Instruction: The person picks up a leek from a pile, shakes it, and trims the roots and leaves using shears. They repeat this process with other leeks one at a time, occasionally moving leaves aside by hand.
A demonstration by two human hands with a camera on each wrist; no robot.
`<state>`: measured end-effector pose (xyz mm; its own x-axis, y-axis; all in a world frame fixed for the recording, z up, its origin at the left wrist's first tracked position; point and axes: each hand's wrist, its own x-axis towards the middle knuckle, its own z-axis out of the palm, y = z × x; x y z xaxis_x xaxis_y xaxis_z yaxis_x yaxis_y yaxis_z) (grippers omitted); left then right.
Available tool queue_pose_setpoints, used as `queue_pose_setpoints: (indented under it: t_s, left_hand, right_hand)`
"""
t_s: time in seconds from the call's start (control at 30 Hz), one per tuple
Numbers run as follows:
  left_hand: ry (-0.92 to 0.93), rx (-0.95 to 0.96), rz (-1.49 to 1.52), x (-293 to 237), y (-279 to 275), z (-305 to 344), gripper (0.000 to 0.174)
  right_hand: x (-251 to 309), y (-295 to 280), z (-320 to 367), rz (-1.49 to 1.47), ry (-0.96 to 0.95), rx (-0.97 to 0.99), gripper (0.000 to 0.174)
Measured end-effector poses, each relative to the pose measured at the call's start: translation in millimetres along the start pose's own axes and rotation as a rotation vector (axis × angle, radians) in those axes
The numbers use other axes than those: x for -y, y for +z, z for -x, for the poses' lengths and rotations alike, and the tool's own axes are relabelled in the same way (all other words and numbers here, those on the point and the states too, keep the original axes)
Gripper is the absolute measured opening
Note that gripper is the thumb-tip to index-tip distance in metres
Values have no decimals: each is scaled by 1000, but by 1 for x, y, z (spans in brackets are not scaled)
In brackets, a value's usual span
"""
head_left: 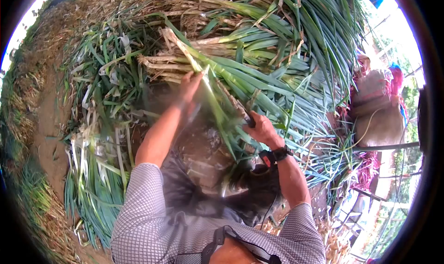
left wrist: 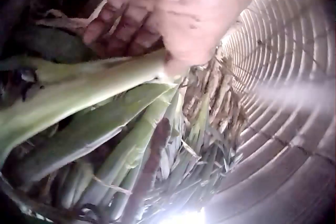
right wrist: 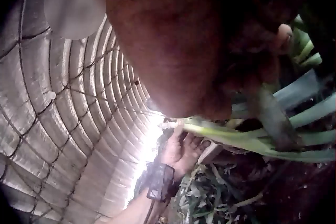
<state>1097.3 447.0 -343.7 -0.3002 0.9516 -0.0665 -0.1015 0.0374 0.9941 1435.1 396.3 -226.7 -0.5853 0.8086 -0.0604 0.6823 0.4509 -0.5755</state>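
Note:
My left hand point(head_left: 188, 90) pinches a leek point(head_left: 213, 99) near its pale end, the green leaves slanting down and to the right in the head view. The stalk point(left wrist: 100, 85) passes under the thumb in the left wrist view. My right hand point(head_left: 262, 127) grips the dark handle of a knife. Its long, rusty brown blade point(head_left: 235, 101) points up and left beside the leek, over the leaves of a large pile of leeks point(head_left: 259, 81). Close up, the right hand point(right wrist: 173, 45) is dark and hides most of the handle.
Behind the hands, the pile shows its rooty ends point(head_left: 162, 63) on the left. Pale-stemmed leeks point(head_left: 95, 171) lie at the left on the soil, below a heap of leaf trimmings point(head_left: 111, 70). Stuffed sacks point(head_left: 379, 107) stand at the right.

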Motion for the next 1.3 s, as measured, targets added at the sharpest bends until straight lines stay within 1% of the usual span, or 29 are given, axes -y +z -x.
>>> queue_pose_setpoints:
  t_s: [0.07,0.1,0.13,0.17,0.23,0.27,0.33,0.37,0.43,0.47,0.5,0.57,0.6,0.7,0.77,0.8,0.83,0.9,1.0,1.03,1.07,1.13,1.17,1.2,1.27,1.3]
  left_hand:
    - [41,116,-125,-1,-3,-1,35]
    - [-44,316,-102,-45,5,24,32]
    - [-86,431,-52,-45,9,31,33]
    - [68,517,-201,-6,-2,18,35]
    - [-37,511,-212,11,0,18,40]
    - [-89,507,-218,19,0,19,42]
    - [-256,482,-166,13,9,22,46]
    - [-324,534,-302,12,10,16,45]
    - [-299,571,-121,5,15,21,42]
    - [-288,589,-31,2,17,24,41]
    - [-217,593,-3,-1,18,25,38]
    - [-291,545,-5,-7,20,28,38]
    - [-328,521,-6,-14,22,31,38]
    - [-488,599,298,28,13,13,39]
    - [-390,747,491,53,2,10,38]
    - [-401,741,473,50,4,11,38]
    - [-412,735,455,36,8,15,38]
    - [-557,551,181,12,17,19,39]
    - [-539,682,217,40,13,18,39]
    - [-568,692,259,47,14,17,40]
    - [-598,701,302,54,14,17,42]
    - [-662,712,387,48,16,23,46]
    - [-724,622,270,44,20,22,51]
    - [-668,674,244,47,16,22,49]
    - [-551,775,198,75,5,24,47]
    - [-378,827,70,99,2,19,45]
  right_hand:
    - [-10,2,-2,-66,-10,-11,40]
    - [-14,2,-3,-102,-15,-20,40]
    - [-11,0,-4,-111,-17,2,40]
    - [-9,-2,-4,-120,-16,26,40]
    - [-1,-6,-2,-120,-1,66,38]
    - [-1,-5,-3,-113,-5,56,37]
    - [2,-5,-4,-92,-15,38,37]
    - [4,-4,-3,-81,-22,35,37]
    - [17,-6,1,-58,-33,28,36]
    - [14,-5,1,-29,0,29,38]
    - [10,-4,-1,-1,32,29,39]
    - [5,0,-5,73,118,15,42]
    - [9,-1,-4,53,104,43,43]
    - [21,-2,-2,4,77,117,46]
    - [11,7,-11,46,103,96,48]
    - [7,9,-13,69,116,84,49]
    - [8,10,-13,54,103,84,48]
    - [17,13,-17,15,74,85,46]
    - [33,6,-26,42,142,85,47]
    - [31,9,-30,45,137,81,48]
    - [27,13,-32,25,91,61,47]
    - [25,24,-37,-21,-1,26,46]
    - [24,29,-37,-12,-59,-90,29]
    - [25,29,-40,-3,-28,-68,29]
    - [26,28,-48,20,34,-23,28]
    - [26,31,-49,17,10,1,43]
